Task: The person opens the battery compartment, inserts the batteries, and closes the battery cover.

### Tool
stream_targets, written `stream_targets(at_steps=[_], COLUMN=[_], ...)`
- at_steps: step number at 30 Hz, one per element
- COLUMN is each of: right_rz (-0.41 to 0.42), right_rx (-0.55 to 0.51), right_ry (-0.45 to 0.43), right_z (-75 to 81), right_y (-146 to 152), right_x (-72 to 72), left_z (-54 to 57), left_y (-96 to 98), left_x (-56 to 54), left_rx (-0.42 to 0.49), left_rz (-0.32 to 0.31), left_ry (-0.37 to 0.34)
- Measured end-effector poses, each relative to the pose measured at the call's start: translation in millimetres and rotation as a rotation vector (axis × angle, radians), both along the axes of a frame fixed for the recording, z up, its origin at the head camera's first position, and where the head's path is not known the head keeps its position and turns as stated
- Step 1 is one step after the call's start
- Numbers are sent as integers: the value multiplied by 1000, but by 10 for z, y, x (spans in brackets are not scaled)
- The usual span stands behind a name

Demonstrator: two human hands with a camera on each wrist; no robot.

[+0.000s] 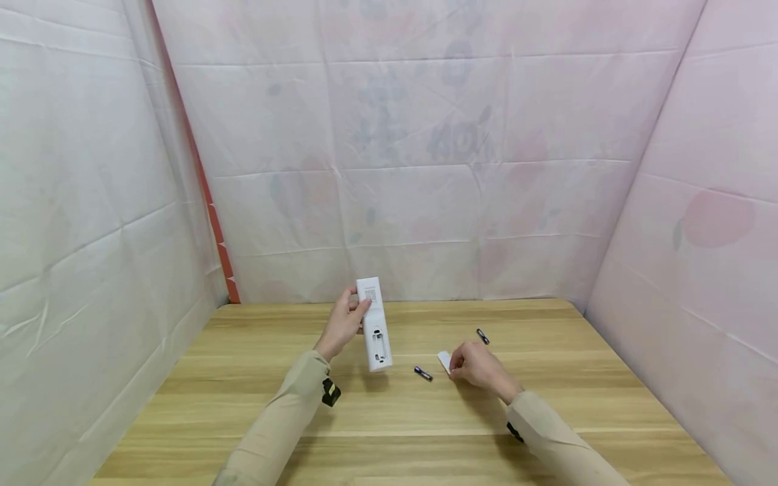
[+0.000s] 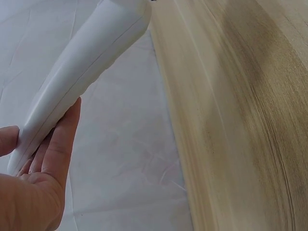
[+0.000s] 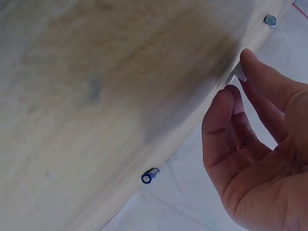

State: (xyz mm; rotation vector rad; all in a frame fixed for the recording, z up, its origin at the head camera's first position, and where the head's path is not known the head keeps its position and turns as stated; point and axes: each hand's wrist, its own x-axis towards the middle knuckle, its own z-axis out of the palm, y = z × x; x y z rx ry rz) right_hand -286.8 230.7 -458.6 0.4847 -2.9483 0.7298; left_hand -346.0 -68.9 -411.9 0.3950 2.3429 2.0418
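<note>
A white remote control [image 1: 376, 324] is held above the table by my left hand [image 1: 342, 324], its back and uncovered battery compartment facing the head camera. The left wrist view shows the thumb on one side of the remote control [image 2: 82, 62] and the fingers on the other. My right hand [image 1: 480, 366] pinches a small white battery cover [image 1: 445, 360] low over the tabletop; in the right wrist view only a corner of the cover [image 3: 239, 72] shows. One dark battery [image 1: 423, 373] lies between the two hands. Another battery [image 1: 483, 336] rests beyond the right hand.
The wood-grain table [image 1: 243, 405] ends at a back edge below a pale printed cloth [image 1: 413, 202]. Similar cloth hangs on the left and right sides. A red strip [image 1: 206, 196] runs down the back left corner.
</note>
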Motion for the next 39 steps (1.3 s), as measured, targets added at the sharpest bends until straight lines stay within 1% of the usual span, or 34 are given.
stream_targets(at_steps=[5, 9, 13, 28, 35, 39], right_rz=[-26, -22, -13, -53, -96, -93], right_rx=[21, 21, 22, 8, 0, -4], right_ry=[-8, -16, -4, -3, -15, 0], right_z=[-9, -21, -30, -21, -28, -14], right_y=[-6, -1, 4, -25, -76, -108], right_x=[7, 12, 12, 5, 20, 27], left_z=[19, 36, 38, 1, -1, -11], left_y=[0, 2, 3, -13, 6, 14], left_x=[10, 26, 29, 1, 3, -5], left_rx=[-8, -6, -3, -16, -10, -8], left_rz=[3, 2, 2, 19, 4, 2], left_ry=[4, -1, -6, -5, -6, -4])
